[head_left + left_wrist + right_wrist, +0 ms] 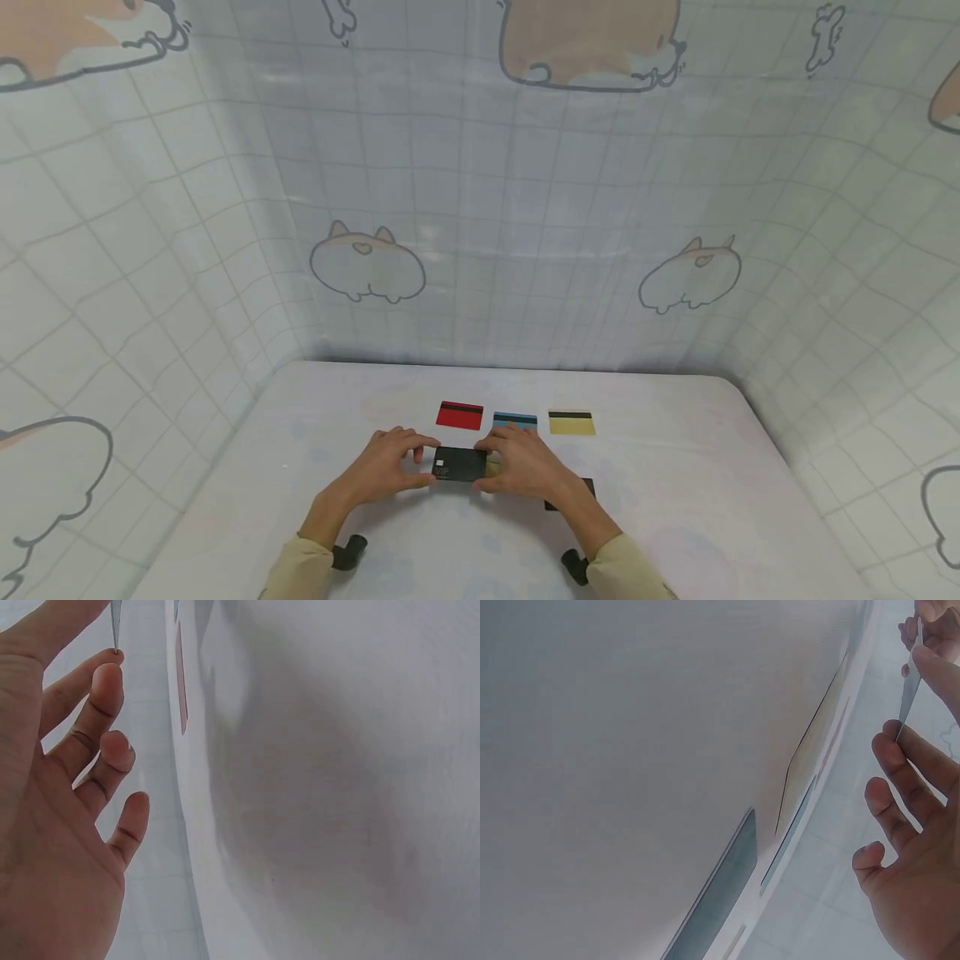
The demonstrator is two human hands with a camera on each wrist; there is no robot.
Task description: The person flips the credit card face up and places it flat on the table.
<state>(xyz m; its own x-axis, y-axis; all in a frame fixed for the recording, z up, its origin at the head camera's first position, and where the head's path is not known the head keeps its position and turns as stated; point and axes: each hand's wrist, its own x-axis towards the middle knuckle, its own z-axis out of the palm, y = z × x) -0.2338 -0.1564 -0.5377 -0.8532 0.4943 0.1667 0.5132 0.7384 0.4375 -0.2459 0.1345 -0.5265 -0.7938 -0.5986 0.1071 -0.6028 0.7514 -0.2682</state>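
A black card marked VIP [459, 464] is held above the white table, pinched at its ends by both hands. My left hand [388, 465] grips its left end between thumb and forefinger; in the left wrist view the card's thin edge [115, 626] shows and the other fingers are loosely curled. At the right end, my right hand [527, 462] pinches it likewise, the card seen edge-on [910, 690] in the right wrist view. A gold card [492, 467] shows partly behind the right fingers. Under the right wrist lies another black card [589, 485], partly covered.
Along the back of the table [300, 433] lie a red card [459, 415], a blue card [515, 419] partly behind the right hand, and a yellow card [572, 425], each with a dark stripe. A patterned curtain [480, 250] surrounds the table's back and sides.
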